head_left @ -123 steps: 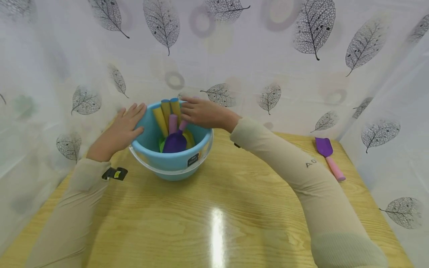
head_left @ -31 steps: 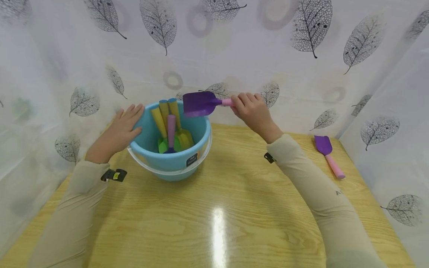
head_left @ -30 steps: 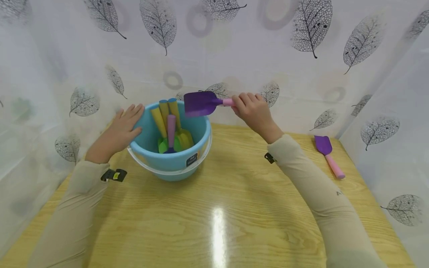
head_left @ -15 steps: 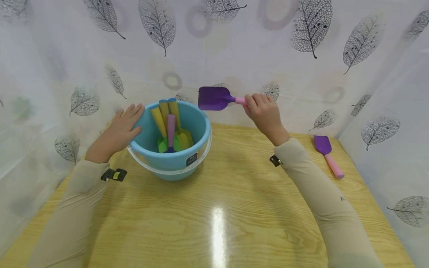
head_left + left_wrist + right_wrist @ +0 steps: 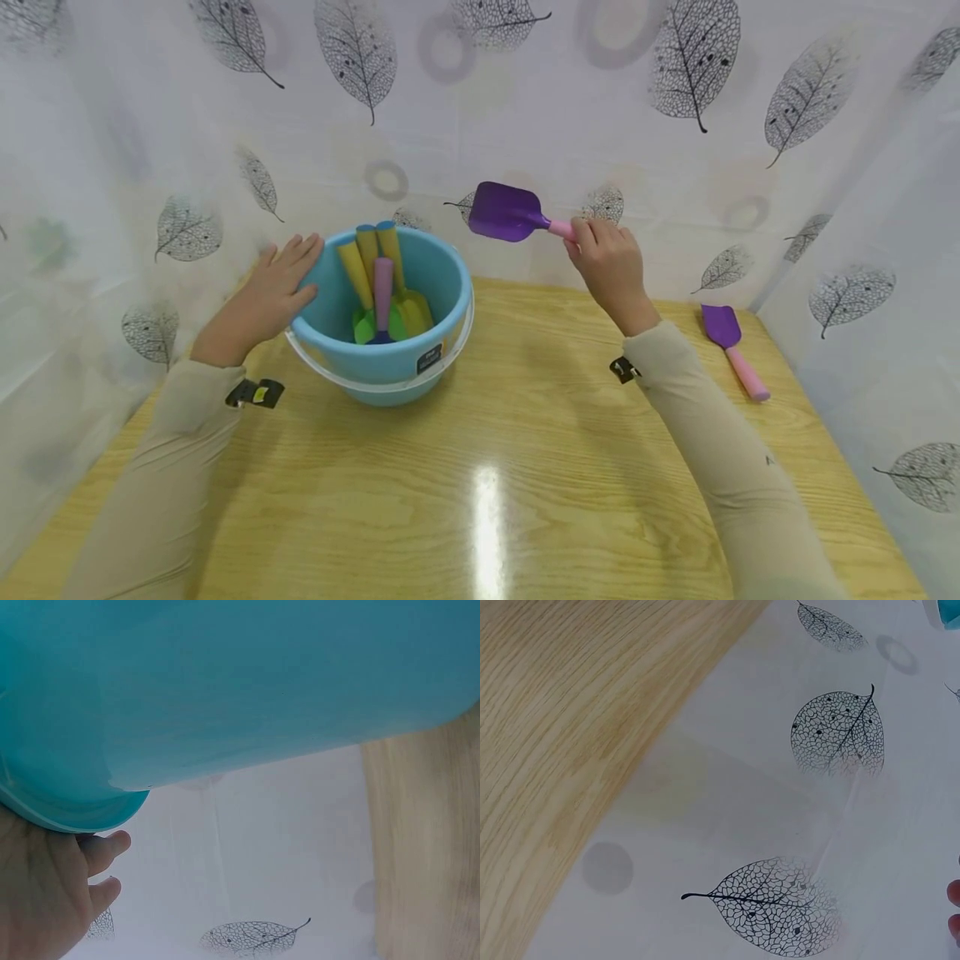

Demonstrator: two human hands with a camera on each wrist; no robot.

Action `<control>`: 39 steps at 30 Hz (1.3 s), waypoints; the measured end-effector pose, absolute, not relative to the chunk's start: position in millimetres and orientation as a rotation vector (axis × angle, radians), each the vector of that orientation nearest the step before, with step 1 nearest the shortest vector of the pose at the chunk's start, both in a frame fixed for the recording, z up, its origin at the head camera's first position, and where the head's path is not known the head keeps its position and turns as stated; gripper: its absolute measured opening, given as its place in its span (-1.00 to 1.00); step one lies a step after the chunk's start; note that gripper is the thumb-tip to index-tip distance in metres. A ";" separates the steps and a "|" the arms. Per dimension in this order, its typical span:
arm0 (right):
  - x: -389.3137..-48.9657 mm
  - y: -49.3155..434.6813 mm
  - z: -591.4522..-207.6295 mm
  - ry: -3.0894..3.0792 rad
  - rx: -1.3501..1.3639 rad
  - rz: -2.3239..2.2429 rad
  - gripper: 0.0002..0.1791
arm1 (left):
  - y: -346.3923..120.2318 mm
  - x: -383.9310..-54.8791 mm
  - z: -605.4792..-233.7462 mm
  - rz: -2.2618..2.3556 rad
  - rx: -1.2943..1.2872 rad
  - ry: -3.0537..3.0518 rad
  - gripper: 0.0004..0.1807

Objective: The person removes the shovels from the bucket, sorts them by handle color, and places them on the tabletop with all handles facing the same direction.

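Note:
My right hand [image 5: 611, 267] grips the pink handle of a purple toy shovel [image 5: 507, 212], raised above the table with its blade pointing left. At the left, a light blue bucket [image 5: 367, 367] stands upright, its white handle hanging down in front. My left hand [image 5: 262, 300] rests on the bucket's left rim with the fingers straight. Inside the bucket are several toy tools with yellow handles [image 5: 356, 271] and one with a pink handle [image 5: 383, 292]. In the left wrist view the bucket's blue wall [image 5: 247, 682] fills the top, with the left hand [image 5: 45, 892] under its rim.
Another purple shovel with a pink handle [image 5: 746, 373] lies at the right end of the wooden table [image 5: 570, 467]. A white curtain with leaf prints [image 5: 525, 108] hangs behind the table and along both sides.
My right hand has reached into the bucket, lifted the purple shovel out and carried it right, away from the rim. My left hand has stayed on the bucket's rim.

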State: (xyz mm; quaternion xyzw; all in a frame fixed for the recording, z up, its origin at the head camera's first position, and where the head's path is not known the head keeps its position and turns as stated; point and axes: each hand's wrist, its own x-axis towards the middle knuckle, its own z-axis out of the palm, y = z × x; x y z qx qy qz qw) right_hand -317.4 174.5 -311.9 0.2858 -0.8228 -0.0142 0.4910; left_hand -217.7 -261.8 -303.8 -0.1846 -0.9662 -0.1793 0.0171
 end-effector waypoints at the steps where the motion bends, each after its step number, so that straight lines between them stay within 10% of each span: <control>1: -317.2 176.4 -312.9 -2.007 0.684 -0.032 -0.78 | -261.9 -217.9 -303.8 -0.559 -0.575 -3.003 -0.32; 39: -306.3 241.5 -345.0 -2.116 0.499 0.036 -0.76 | -264.3 -224.4 -306.9 -0.582 -0.596 -2.978 -0.32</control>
